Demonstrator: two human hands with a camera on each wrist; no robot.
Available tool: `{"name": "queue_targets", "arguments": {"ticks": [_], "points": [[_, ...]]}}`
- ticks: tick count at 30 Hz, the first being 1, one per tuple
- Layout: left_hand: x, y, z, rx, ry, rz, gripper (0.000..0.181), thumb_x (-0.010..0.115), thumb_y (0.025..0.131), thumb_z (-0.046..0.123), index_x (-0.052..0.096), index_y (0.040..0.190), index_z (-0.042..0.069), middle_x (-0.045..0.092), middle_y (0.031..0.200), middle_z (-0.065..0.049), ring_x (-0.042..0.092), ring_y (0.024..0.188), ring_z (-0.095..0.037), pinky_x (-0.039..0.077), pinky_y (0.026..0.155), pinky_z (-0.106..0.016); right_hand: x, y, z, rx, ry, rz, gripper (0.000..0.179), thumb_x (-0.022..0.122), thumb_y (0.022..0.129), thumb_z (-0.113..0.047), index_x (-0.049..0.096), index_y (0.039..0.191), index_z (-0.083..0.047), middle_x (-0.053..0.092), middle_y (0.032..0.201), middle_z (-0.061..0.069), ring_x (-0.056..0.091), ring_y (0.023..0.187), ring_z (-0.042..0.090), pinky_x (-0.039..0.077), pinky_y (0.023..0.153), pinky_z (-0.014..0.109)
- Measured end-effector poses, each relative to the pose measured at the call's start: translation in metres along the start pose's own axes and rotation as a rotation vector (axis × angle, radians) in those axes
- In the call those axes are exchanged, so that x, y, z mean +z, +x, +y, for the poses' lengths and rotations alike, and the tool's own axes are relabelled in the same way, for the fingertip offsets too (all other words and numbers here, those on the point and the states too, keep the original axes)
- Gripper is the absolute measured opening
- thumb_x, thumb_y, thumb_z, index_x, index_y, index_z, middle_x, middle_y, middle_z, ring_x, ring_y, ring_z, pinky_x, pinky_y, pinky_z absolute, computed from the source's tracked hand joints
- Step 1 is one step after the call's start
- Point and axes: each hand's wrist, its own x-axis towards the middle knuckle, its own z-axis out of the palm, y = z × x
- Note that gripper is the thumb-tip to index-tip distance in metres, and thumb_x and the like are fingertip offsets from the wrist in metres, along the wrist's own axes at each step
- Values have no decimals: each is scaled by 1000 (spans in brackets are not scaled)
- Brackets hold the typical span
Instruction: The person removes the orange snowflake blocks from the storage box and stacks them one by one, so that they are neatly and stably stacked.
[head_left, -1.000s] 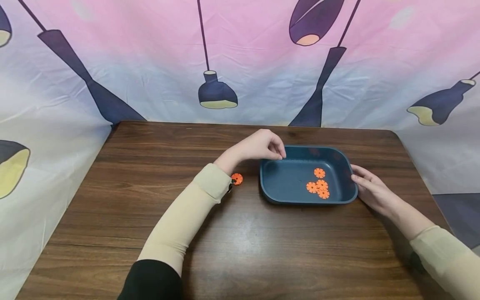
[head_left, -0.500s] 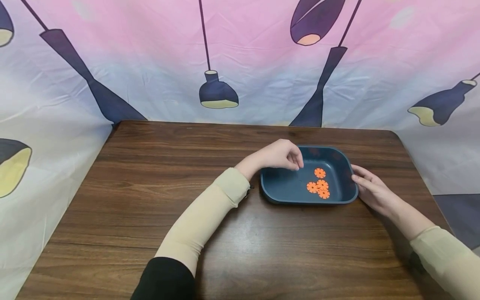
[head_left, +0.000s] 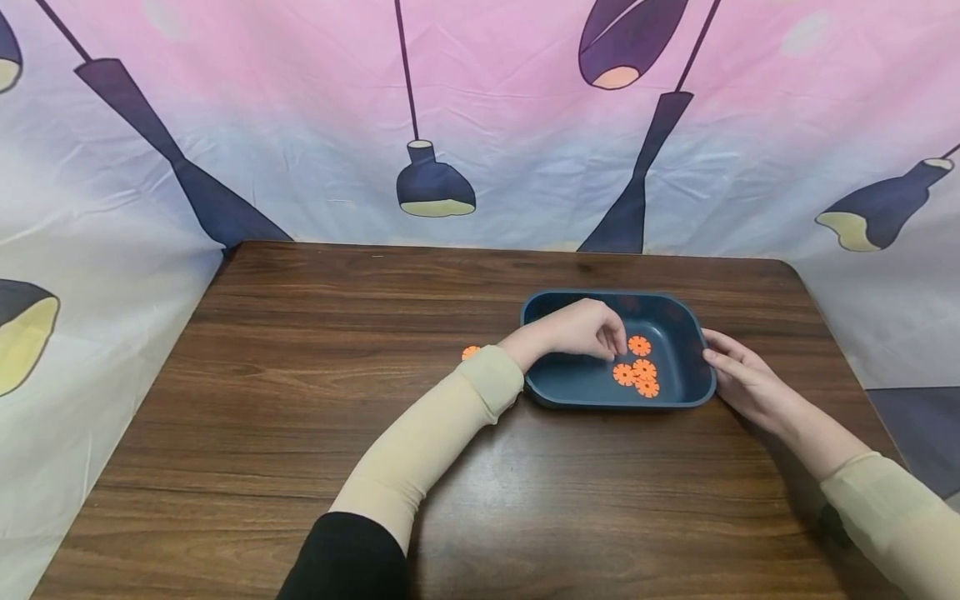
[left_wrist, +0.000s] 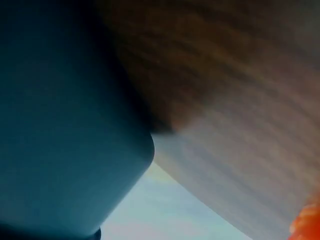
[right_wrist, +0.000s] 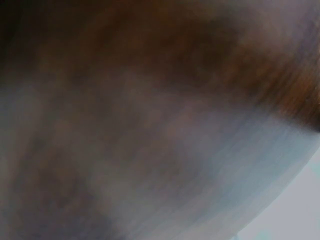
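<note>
In the head view, a dark blue rectangular tray (head_left: 555, 397) stands on the brown table. Several orange slotted discs (head_left: 640, 345) lie inside it towards the right, some overlapping. My left hand (head_left: 588, 327) reaches over the tray's left part, fingers bent and tips just left of the discs; nothing shows between them. At the tray's right end, my right hand (head_left: 746, 383) holds the rim with thumb and fingers. Another orange disc (head_left: 470, 352) lies on the table left of the tray, partly hidden by the left sleeve.
The wooden table (head_left: 315, 350) reaches back to a printed cloth (head_left: 315, 167) hanging behind it. In the left wrist view, the tray's outer wall (left_wrist: 65, 130) fills the left, and a blurred orange piece (left_wrist: 307, 225) shows at lower right. The right wrist view is blurred.
My left hand has moved right and nearer, from the tray's left rim to beside the discs inside. The right hand, tray and discs have stayed in place.
</note>
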Motion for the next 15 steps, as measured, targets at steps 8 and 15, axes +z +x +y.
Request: {"name": "queue_targets", "arguments": {"ticks": [8,15], "points": [[11,7,-1,-43,59,-21,14,74,98,1,79,111,6,78,114,-7,73,97,-13,56,84,-14,-1,0,0,11,-13,10,39,37,115,-8,56,141,-30,65,138,-19,62,126,-7,50,101,11],[16,12,-2,-40,115,-25,19,77,97,6,78,116,8,78,115,-4,70,98,-10,54,86,-12,-2,0,0,12,-2,15,39,37,115,-8,57,141,-30,66,138,-19,62,126,-7,51,100,11]]}}
